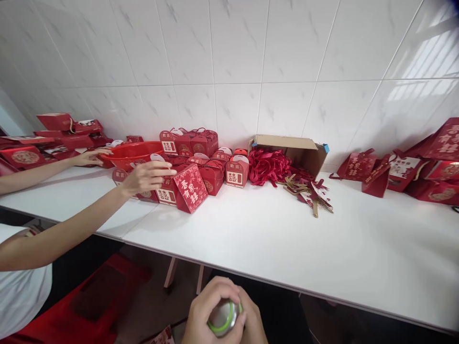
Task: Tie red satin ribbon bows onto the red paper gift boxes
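At the bottom of the view, below the table's front edge, my left hand [202, 313] wraps round a small silver container with a green ring [224, 319]. My right hand [254, 317] closes on the same container from the right, fingers meeting those of the left. Its round metal end faces up toward me; the rest lies hidden inside my palms, so its exact kind does not show. Both hands are off the white table [258, 234], above my lap.
A co-worker's hand [148, 177] touches red gift boxes [191, 187]; their other hand [88, 157] is at a red basin [134, 152]. An open carton [304, 160] with red ribbons [268, 166] stands by the wall. More red boxes [435, 179] are at right. A red stool [89, 306] stands lower left.
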A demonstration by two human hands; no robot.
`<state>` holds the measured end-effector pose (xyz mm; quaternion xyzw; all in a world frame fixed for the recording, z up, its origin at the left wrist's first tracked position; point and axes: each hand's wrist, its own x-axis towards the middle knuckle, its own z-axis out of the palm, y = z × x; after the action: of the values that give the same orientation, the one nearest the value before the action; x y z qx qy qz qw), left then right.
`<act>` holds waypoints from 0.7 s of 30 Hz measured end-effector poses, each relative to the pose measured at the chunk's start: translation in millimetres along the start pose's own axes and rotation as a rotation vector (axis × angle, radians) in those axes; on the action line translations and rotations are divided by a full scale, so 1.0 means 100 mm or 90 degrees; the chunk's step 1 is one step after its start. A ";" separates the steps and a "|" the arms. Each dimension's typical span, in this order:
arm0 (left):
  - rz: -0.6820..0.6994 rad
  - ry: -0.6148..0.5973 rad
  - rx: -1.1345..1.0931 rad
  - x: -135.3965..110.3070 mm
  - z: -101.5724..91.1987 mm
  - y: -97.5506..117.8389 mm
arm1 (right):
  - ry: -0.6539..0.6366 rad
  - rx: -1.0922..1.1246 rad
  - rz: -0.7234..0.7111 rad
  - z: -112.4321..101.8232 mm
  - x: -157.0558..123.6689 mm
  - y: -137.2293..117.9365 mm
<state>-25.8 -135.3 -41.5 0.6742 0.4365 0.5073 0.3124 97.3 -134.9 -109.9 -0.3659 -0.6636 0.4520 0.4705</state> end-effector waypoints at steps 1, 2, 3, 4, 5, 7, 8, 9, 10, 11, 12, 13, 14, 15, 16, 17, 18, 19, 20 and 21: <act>0.019 -0.026 0.012 -0.11 0.04 -0.03 | 0.014 0.020 0.013 0.01 0.00 0.06; 0.025 -0.073 0.008 -0.16 0.02 -0.05 | 0.024 0.042 0.028 0.01 -0.01 0.11; 0.020 -0.140 -0.008 -0.16 -0.04 -0.05 | 0.026 0.065 0.043 0.00 -0.04 0.14; 0.016 -0.215 -0.032 -0.13 -0.14 -0.04 | 0.016 0.084 0.059 -0.03 -0.06 0.17; 0.007 -0.295 -0.058 -0.08 -0.24 -0.01 | -0.008 0.095 0.071 -0.07 -0.08 0.20; -0.014 -0.435 -0.078 0.02 -0.41 0.04 | -0.066 0.103 0.086 -0.16 -0.10 0.21; -0.027 -0.475 -0.074 0.05 -0.45 0.05 | -0.090 0.104 0.089 -0.19 -0.10 0.20; -0.041 -0.481 -0.061 0.06 -0.45 0.06 | -0.106 0.104 0.090 -0.21 -0.08 0.18; -0.057 -0.455 -0.043 0.05 -0.42 0.06 | -0.109 0.104 0.087 -0.22 -0.07 0.15; -0.074 -0.397 -0.022 0.03 -0.35 0.05 | -0.093 0.103 0.080 -0.21 -0.05 0.12; -0.090 -0.315 0.007 0.00 -0.27 0.03 | -0.063 0.097 0.069 -0.20 -0.03 0.07; -0.107 -0.231 0.042 -0.04 -0.19 0.00 | -0.028 0.086 0.055 -0.17 -0.01 0.03; -0.121 -0.158 0.075 -0.07 -0.11 -0.03 | 0.006 0.074 0.041 -0.14 0.01 -0.02; -0.133 -0.104 0.098 -0.09 -0.06 -0.06 | 0.036 0.063 0.032 -0.12 0.02 -0.06; -0.136 -0.083 0.104 -0.11 -0.03 -0.08 | 0.058 0.052 0.028 -0.10 0.02 -0.10; -0.128 -0.105 0.089 -0.13 -0.04 -0.09 | 0.066 0.044 0.027 -0.09 0.02 -0.12; -0.112 -0.162 0.054 -0.13 -0.08 -0.09 | 0.065 0.043 0.026 -0.08 0.01 -0.13; -0.093 -0.236 0.006 -0.12 -0.14 -0.08 | 0.058 0.048 0.021 -0.09 -0.01 -0.14; -0.070 -0.315 -0.040 -0.11 -0.22 -0.06 | 0.045 0.059 0.012 -0.10 -0.04 -0.14; -0.058 -0.373 -0.072 -0.09 -0.29 -0.02 | 0.031 0.071 0.005 -0.11 -0.06 -0.13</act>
<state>-55.2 -142.9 -38.6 0.7529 0.3289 0.3001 0.4846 109.2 -141.8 -97.2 -0.3528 -0.6243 0.4810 0.5043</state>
